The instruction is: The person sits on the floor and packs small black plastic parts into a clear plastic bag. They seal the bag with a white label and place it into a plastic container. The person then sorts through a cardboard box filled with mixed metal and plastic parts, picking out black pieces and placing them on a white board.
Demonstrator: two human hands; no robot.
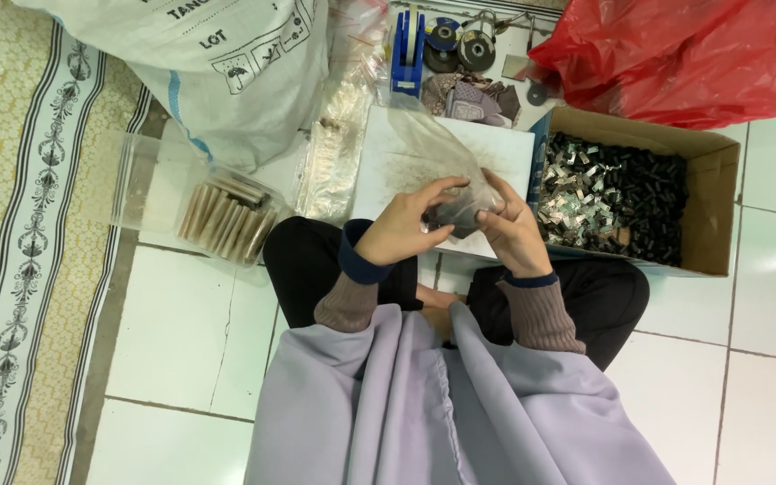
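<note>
Clear plastic bag (pixel 433 148) between both hands (pixel 455 224) blurs its dark contents.

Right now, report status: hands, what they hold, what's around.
Left hand and right hand both grip small clear bag of dark pieces. Cardboard box of small parts beside right hand. Nothing between hands.

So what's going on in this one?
A person sits cross-legged on a tiled floor, both hands raised over a white board. The left hand and right hand together grip a small clear plastic bag with dark small pieces at its bottom. To the right, a cardboard box holds silvery and black small parts. To the left, a clear container holds tan sticks.
</note>
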